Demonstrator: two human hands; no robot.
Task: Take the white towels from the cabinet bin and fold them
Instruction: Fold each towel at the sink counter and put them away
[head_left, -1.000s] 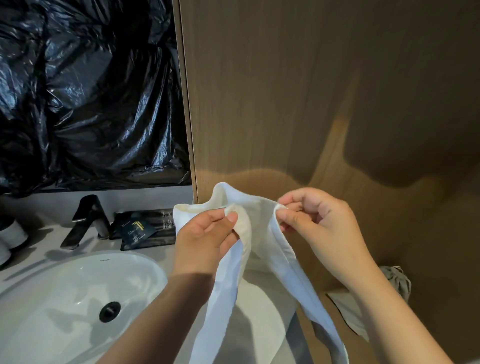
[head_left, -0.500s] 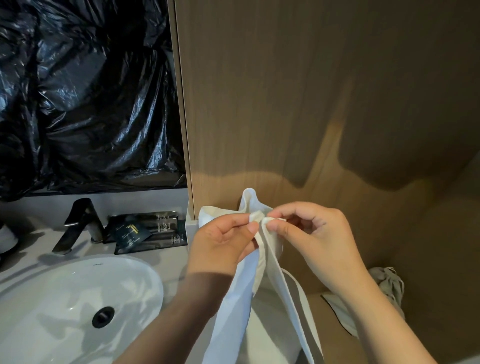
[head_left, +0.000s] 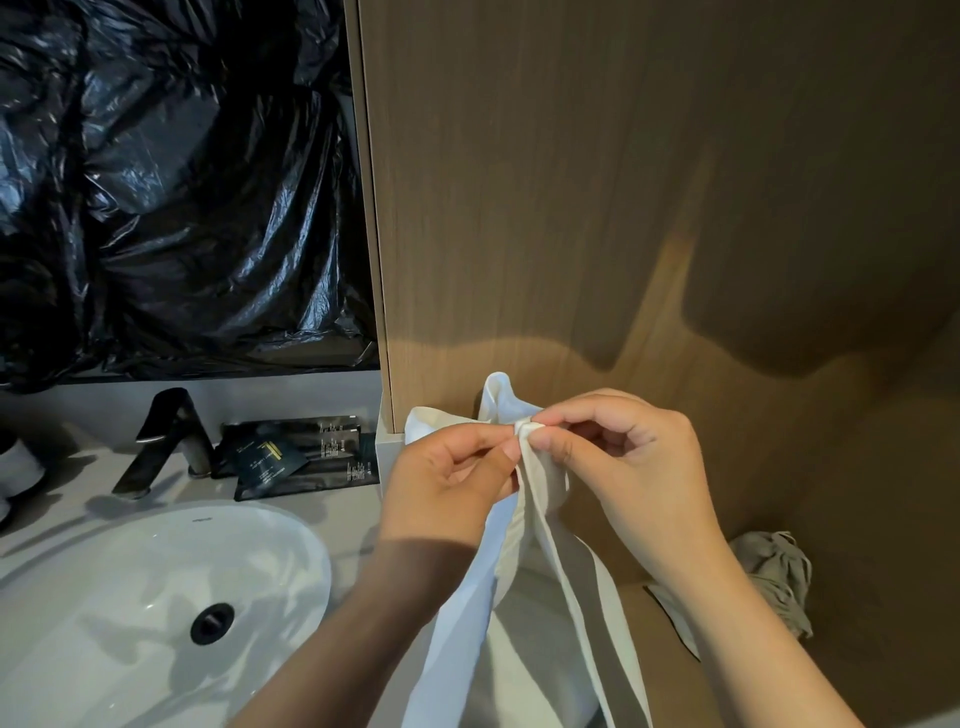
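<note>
Moved: vs 1 s ago, left hand (head_left: 447, 478) & right hand (head_left: 634, 467) have closed the gap; they now meet.
Fingers (head_left: 550, 441): both sets closed, pinching the bunched top corners of the white towel (head_left: 498, 613).
Towel: hangs in the air by the desk (head_left: 332, 501) edge, right of the sink (head_left: 104, 597), in front of the wood cabinet panel (head_left: 571, 208).
Risk: thin pinch, so a layer could slip; corners prob. misaligned, giving a crooked fold; the tail may brush a wet basin.

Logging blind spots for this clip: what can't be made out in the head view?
The white towel: lower end cut off by the bottom edge, head view.
Grip of the left hand and right hand: fingers hide how many layers are pinched.
The dark packets: print too small to read.
The grey cloth: partly behind the right forearm.
</note>
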